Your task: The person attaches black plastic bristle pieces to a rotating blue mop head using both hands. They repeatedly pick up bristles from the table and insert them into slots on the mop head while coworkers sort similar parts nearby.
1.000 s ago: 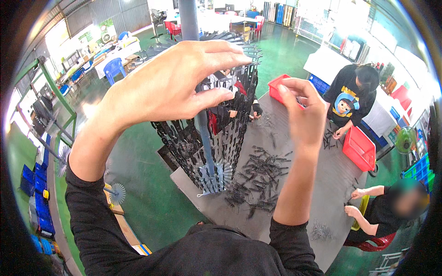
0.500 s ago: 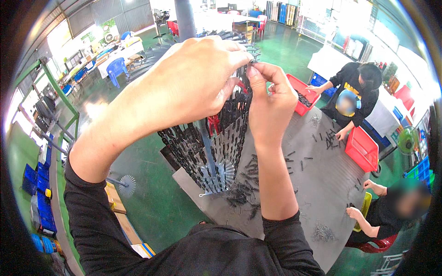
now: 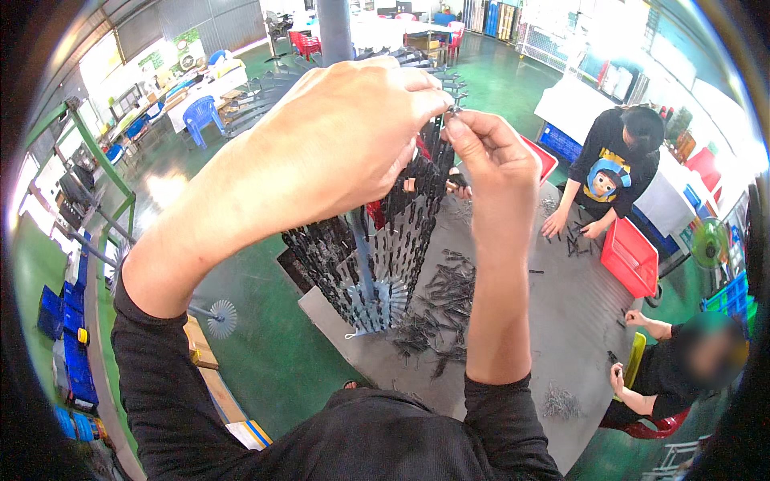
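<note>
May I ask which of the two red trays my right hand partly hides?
The tray higher in view: your right hand covers its left part, while the other tray, between two co-workers, shows fully.

The left hand (image 3: 361,124) hides part of the conical rack (image 3: 393,240); the piece (image 3: 451,111) in the right hand (image 3: 501,156) is too small to identify.

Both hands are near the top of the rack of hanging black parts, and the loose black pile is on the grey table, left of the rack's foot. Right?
Wrong side: the head view shows the loose black pile to the right of the rack's foot. It is on the grey table, and left hand and right hand are near the rack's top.
</note>
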{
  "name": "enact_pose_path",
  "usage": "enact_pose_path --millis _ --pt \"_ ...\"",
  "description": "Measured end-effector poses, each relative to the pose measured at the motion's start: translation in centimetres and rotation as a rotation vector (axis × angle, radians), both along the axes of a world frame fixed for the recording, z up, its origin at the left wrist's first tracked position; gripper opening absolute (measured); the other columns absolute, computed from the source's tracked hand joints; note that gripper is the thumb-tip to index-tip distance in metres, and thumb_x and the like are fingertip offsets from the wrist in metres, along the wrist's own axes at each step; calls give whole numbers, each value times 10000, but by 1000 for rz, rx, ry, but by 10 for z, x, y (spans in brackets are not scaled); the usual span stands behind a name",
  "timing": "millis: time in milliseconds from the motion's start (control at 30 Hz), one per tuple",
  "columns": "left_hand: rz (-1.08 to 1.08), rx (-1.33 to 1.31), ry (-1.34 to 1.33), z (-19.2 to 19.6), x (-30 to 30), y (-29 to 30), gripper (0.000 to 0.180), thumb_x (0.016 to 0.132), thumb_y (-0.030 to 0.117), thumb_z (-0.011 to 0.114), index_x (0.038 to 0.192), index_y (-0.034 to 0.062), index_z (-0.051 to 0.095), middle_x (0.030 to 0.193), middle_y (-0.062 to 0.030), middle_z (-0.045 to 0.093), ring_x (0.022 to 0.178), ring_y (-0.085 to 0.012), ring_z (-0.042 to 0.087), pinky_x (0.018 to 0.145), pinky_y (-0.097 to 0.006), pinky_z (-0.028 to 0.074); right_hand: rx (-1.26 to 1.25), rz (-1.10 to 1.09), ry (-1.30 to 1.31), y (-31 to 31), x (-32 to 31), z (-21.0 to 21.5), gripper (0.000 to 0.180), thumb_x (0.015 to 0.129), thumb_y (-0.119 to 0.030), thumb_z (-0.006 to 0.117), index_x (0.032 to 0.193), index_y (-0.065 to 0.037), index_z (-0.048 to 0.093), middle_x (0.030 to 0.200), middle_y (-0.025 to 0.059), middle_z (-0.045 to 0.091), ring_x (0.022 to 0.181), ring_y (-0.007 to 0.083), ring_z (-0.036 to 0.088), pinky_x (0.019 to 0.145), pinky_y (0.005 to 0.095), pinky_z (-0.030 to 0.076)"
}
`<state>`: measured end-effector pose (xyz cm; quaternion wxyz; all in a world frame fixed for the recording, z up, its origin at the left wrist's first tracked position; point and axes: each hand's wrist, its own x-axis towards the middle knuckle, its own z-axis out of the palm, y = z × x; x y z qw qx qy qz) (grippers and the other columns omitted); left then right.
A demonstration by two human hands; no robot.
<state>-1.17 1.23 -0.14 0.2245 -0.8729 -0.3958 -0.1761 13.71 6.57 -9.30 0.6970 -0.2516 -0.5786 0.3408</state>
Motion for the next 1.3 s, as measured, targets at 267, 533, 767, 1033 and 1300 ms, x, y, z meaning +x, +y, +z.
enact_pose_path --millis 267,533,767,1033,1300 --pt "-22 7 36 0 -2 5 376 746 14 595 1119 -17 566 1126 -161 586 1052 -338 549 907 -396 450 18 -101 25 -4 -10 1 103 816 -56 653 892 13 660 798 31 649 707 72 556 669 211 444" --pt "-68 28 40 -2 -8 3 365 765 13 586 1129 3 575 1158 -153 580 1074 -329 544 926 -391 443 -91 555 194 11 15 5 103 833 -36 620 914 26 637 827 42 638 766 98 581 730 203 444" --pt "-184 117 10 -12 -13 15 387 754 -13 577 1138 32 582 1135 -146 594 1071 -320 548 921 -384 444 -52 663 167 14 29 0 140 834 -55 624 924 51 613 883 73 619 840 134 564 815 240 414" --pt "-196 -85 112 8 -3 5 406 763 16 524 1147 -112 492 901 -181 569 877 -287 553 758 -357 469 -77 710 231 15 43 -6 153 823 -56 641 930 50 616 882 78 606 834 149 540 817 262 401" --pt "-126 120 40 -5 -30 12 424 749 -51 530 1161 44 559 1166 -145 575 1091 -335 538 916 -397 448 -107 -65 -281 23 84 -16 165 803 -91 676 940 0 674 909 65 661 793 150 575 803 276 439"
